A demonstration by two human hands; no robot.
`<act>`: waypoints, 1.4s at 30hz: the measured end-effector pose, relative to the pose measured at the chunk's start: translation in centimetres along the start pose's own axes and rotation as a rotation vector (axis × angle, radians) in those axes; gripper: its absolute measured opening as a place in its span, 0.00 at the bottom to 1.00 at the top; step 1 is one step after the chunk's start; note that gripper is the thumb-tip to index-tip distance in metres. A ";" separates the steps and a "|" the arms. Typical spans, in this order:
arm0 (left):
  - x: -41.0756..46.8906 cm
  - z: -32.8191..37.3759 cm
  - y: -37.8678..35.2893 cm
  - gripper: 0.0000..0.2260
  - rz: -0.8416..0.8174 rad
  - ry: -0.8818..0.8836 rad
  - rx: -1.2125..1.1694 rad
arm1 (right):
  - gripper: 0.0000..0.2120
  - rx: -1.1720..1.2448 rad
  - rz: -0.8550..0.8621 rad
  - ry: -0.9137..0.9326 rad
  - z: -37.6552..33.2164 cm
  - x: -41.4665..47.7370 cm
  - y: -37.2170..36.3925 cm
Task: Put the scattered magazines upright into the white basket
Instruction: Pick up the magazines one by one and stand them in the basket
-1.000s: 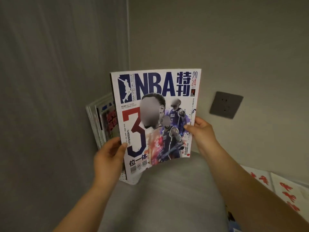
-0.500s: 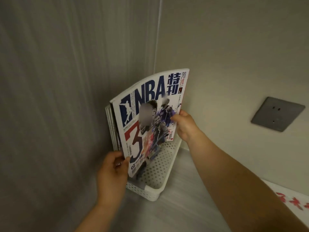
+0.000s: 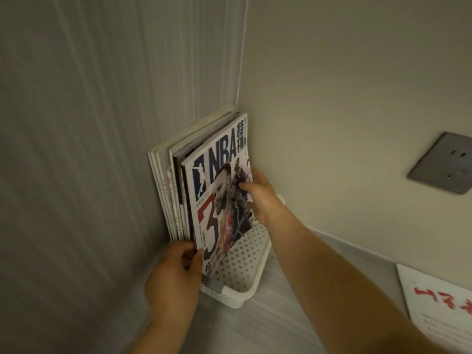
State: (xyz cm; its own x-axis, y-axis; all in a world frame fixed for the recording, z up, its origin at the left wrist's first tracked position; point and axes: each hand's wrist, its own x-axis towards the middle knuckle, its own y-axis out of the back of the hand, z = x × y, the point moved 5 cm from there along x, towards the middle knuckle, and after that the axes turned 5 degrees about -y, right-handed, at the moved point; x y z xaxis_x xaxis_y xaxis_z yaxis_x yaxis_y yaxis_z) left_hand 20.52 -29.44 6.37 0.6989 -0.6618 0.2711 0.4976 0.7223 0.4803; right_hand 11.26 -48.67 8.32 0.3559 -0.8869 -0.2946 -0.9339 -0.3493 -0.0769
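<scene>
The NBA magazine (image 3: 217, 190), white cover with blue letters and a big red and blue 3, stands upright inside the white perforated basket (image 3: 245, 284) in the room corner. My left hand (image 3: 176, 277) pinches its lower left corner. My right hand (image 3: 258, 198) grips its right edge at mid height. Behind it, several other magazines (image 3: 166, 190) stand upright against the left wall in the same basket.
The basket sits on a grey floor where two walls meet. A grey wall socket (image 3: 441, 167) is on the right wall. A white sheet with red writing (image 3: 439, 307) lies on the floor at the lower right.
Both hands have lowered the NBA magazine into the basket and turned it flatter against the other magazines. The camera has moved closer to the corner.
</scene>
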 end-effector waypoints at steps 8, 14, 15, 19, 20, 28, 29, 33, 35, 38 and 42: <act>-0.2 0.4 0.0 0.11 0.132 0.007 -0.050 | 0.29 -0.206 -0.005 0.081 0.9 0.0 -2.9; -0.5 0.6 -0.3 0.11 0.105 -0.022 0.012 | 0.29 -0.160 -0.138 0.026 0.8 -1.5 -3.2; -0.7 0.7 -0.1 0.09 0.104 -0.022 0.017 | 0.29 -0.191 -0.148 0.032 0.6 -2.1 -2.9; -1.7 1.8 1.2 0.06 0.130 -0.055 -0.123 | 0.25 -0.247 -0.128 0.068 -0.5 -5.4 -1.0; -2.0 2.3 1.5 0.07 0.136 -0.069 -0.163 | 0.23 -0.242 -0.110 0.084 -0.8 -6.4 -0.2; -10.7 9.9 -2.1 0.20 -0.147 -0.163 -0.354 | 0.15 -0.152 0.227 0.221 -0.9 -16.7 13.0; -12.5 10.7 -3.3 0.19 -0.209 -0.166 -0.355 | 0.15 -0.150 0.271 0.222 -0.3 -18.2 15.2; -20.0 12.4 -9.1 0.20 -0.470 -0.156 -0.325 | 0.12 -0.307 0.502 0.134 4.1 -24.1 25.5; -23.2 12.6 -11.7 0.21 -0.569 -0.173 -0.289 | 0.12 -0.454 0.656 0.044 7.4 -27.0 30.9; -27.2 12.4 -15.8 0.19 -0.749 -0.154 -0.105 | 0.16 -0.701 0.756 -0.145 12.1 -30.9 37.5; -30.3 13.4 -19.5 0.22 -0.840 -0.226 0.207 | 0.28 -1.163 0.548 -0.356 17.5 -33.7 42.3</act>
State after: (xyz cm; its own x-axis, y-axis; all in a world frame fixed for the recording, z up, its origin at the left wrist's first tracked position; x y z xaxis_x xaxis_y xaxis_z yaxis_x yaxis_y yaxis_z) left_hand -17.25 -26.13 -0.08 0.0172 -0.9957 -0.0905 0.6815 -0.0546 0.7298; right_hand -40.88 -28.29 -1.64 -0.2480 -0.9301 -0.2709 -0.3162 -0.1866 0.9302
